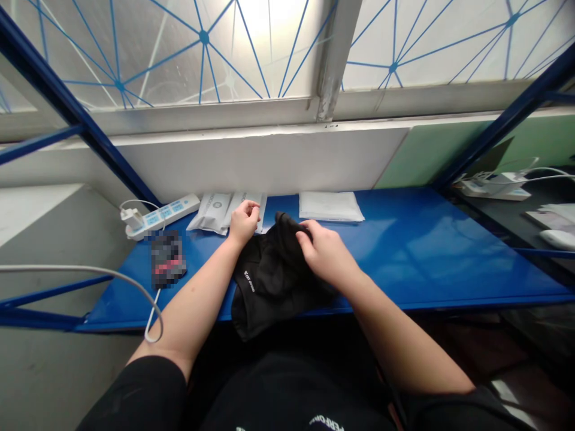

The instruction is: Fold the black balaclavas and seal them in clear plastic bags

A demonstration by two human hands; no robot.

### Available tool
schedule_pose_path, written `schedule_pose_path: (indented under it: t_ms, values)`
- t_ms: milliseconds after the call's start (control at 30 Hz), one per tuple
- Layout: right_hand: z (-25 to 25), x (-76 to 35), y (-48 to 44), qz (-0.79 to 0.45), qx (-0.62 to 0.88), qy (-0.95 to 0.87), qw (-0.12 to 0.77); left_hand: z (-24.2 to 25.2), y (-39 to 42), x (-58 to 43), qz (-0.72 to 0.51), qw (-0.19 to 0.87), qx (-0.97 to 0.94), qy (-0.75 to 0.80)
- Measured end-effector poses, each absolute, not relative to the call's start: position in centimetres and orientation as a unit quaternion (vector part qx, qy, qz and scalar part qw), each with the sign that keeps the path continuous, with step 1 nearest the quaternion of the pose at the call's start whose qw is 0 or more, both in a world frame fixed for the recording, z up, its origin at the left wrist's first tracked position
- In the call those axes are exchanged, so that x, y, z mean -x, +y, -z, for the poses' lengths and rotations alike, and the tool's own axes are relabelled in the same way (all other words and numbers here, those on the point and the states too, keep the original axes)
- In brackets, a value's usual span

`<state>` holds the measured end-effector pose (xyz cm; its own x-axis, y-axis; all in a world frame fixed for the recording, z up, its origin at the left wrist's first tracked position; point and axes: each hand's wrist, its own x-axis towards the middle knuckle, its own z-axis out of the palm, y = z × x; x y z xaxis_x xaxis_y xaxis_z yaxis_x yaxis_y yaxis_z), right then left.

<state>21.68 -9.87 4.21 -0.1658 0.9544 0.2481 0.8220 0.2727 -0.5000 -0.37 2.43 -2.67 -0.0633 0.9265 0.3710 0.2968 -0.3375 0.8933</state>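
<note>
A crumpled black fabric item [278, 269] with small white lettering lies at the front edge of the blue table, partly hanging over it. I cannot tell its exact kind. My right hand [326, 248] grips its raised upper edge between thumb and fingers. Just beyond its left side is my left hand [246, 221], fingers curled in and closed. Whether anything is pinched there is hidden. Behind that hand lie white printed packets [213, 212]. To the right of them, a flat, pale plastic packet [331, 206] rests near the wall.
A white power strip [164, 215] with a plugged-in charger sits at the back left. Before it lies a blurred-out device [168, 260] with a cable. Another white cable [112, 269] crosses the left side. Blue frame posts [498, 114] flank the table [426, 257].
</note>
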Motion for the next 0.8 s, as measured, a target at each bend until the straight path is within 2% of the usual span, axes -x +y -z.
schedule_pose_path:
  t_ms: [67, 167, 233, 367, 600, 700, 800]
  values:
    - [-4.0, -24.3, -9.4, -0.109, 0.637, -0.720, 0.254, 2.7, 2.4, 0.3, -0.530, 0.299, -0.621, 0.493]
    - [-3.6, -26.8, -9.5, -0.029, 0.677, -0.713, 0.178, 2.7, 2.1, 0.2, -0.523, 0.301, -0.628, 0.491]
    - [-3.6, -26.9, -10.1, -0.011, 0.623, -0.765, 0.162, 2.6, 1.8, 0.1, -0.508, 0.311, -0.644, 0.480]
    - [-3.1, -23.8, -11.9, -0.051, 0.442, -0.883, 0.151, 2.0, 1.0, -0.3, -0.420, 0.344, -0.719, 0.435]
    - [-0.9, -19.4, -12.3, -0.018, 0.507, -0.852, 0.131, -0.3, -0.6, -0.8, -0.191, 0.206, -0.875, 0.396]
    - [-1.4, -20.9, -11.0, -0.098, 0.516, -0.824, 0.214, -0.9, -0.9, -1.0, -0.164, 0.215, -0.872, 0.407]
    - [-3.1, -24.0, -9.5, -0.178, 0.541, -0.720, 0.396, -2.2, -1.1, -0.7, -0.202, 0.249, -0.843, 0.432]
